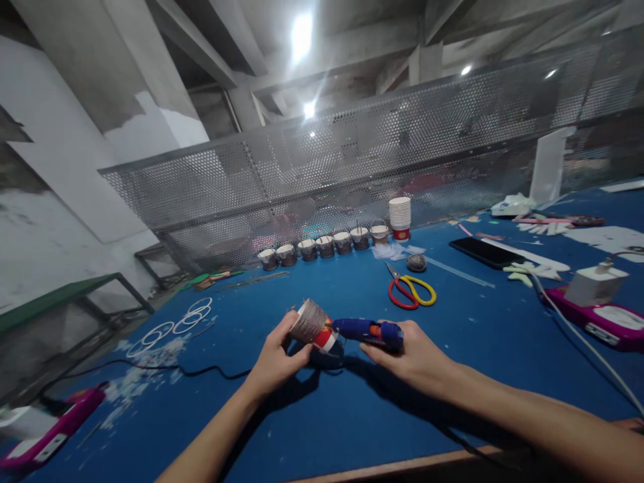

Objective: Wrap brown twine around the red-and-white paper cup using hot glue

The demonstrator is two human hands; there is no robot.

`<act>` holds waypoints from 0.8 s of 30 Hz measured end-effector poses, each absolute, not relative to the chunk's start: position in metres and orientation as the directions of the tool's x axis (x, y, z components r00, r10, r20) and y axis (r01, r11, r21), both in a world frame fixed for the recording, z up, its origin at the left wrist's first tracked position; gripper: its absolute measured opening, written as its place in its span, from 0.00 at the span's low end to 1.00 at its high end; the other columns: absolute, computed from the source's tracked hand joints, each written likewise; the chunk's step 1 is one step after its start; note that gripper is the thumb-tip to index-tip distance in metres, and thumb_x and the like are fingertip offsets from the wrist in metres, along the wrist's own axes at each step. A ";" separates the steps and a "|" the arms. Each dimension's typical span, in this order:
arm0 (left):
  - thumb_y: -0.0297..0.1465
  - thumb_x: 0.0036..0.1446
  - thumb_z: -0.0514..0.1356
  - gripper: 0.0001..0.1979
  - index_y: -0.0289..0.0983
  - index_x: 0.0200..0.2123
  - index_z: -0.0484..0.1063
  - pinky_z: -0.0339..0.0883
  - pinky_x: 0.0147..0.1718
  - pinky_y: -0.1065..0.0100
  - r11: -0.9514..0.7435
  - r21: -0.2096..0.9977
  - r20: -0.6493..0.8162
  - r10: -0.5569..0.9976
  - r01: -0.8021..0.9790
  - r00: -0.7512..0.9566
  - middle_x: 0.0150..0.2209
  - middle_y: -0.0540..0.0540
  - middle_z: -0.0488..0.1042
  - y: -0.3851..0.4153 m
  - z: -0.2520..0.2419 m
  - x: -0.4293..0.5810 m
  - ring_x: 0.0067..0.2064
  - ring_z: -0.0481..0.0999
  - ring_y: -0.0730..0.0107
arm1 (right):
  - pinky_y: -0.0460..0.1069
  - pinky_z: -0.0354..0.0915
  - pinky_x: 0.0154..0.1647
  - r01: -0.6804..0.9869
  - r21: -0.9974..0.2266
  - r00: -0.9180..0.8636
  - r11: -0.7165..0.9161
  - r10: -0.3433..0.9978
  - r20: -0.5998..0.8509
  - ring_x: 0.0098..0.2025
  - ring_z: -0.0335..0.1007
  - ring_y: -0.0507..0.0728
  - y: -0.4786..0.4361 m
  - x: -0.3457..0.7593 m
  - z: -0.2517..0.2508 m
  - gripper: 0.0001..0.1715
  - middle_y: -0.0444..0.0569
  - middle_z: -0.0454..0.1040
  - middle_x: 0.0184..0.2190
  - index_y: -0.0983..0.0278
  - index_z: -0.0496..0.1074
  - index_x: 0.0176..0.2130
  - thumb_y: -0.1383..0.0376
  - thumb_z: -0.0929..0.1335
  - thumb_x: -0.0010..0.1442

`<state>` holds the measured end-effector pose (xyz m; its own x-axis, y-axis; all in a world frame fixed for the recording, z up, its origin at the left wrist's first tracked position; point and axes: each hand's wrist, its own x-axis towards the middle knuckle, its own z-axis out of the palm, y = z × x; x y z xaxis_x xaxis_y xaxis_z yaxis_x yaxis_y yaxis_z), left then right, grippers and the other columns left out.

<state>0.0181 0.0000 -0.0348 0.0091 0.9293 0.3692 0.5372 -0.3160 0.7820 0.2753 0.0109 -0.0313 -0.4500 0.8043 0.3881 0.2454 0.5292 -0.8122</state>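
Low over the near part of the blue bench [312,443], the left hand [282,357] is closed around a tilted paper cup [316,329]. The right hand [415,354] is clamped on a blue glue gun [362,329], its nozzle at the cup's side (whether they touch, I cannot tell). The cup should be light and easily dented, so a soft hold round the wall wound with grey-brown cord [304,323] suits it. The gun looks stiff, probably heavier, and safest by its handle. Beyond lie scissors [407,299], then a row of wrapped cups [325,247].
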 end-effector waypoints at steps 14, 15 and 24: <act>0.33 0.44 0.63 0.22 0.33 0.44 0.71 0.66 0.51 0.63 -0.386 0.742 0.403 0.910 0.548 0.095 0.45 0.39 0.74 0.000 -0.034 0.015 0.48 0.73 0.58 | 0.44 0.52 0.21 0.176 -0.884 -0.452 0.434 0.833 0.319 0.22 0.48 0.48 0.011 0.277 -0.023 0.15 0.39 0.57 0.18 0.66 0.66 0.23 0.59 0.65 0.55; 0.33 0.44 0.63 0.21 0.33 0.44 0.71 0.66 0.51 0.63 -0.394 0.734 0.413 0.905 0.553 0.096 0.45 0.40 0.74 0.000 -0.034 0.015 0.48 0.73 0.59 | 0.44 0.52 0.21 0.172 -0.883 -0.458 0.437 0.829 0.322 0.22 0.48 0.48 0.011 0.277 -0.024 0.15 0.39 0.58 0.18 0.66 0.66 0.23 0.59 0.65 0.55; 0.33 0.47 0.61 0.15 0.35 0.39 0.72 0.69 0.43 0.67 -0.397 0.705 0.420 0.901 0.588 0.106 0.38 0.44 0.71 -0.002 -0.029 0.021 0.41 0.71 0.65 | 0.44 0.52 0.21 0.266 -0.788 -0.477 0.555 0.786 0.392 0.21 0.51 0.48 0.007 0.274 -0.031 0.14 0.41 0.63 0.18 0.65 0.65 0.24 0.58 0.65 0.55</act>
<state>0.0206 -0.0017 -0.0292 0.1057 0.9013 0.4200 0.5877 -0.3973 0.7048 0.2743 0.0067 -0.0305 -0.4770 0.7864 0.3924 0.2664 0.5548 -0.7882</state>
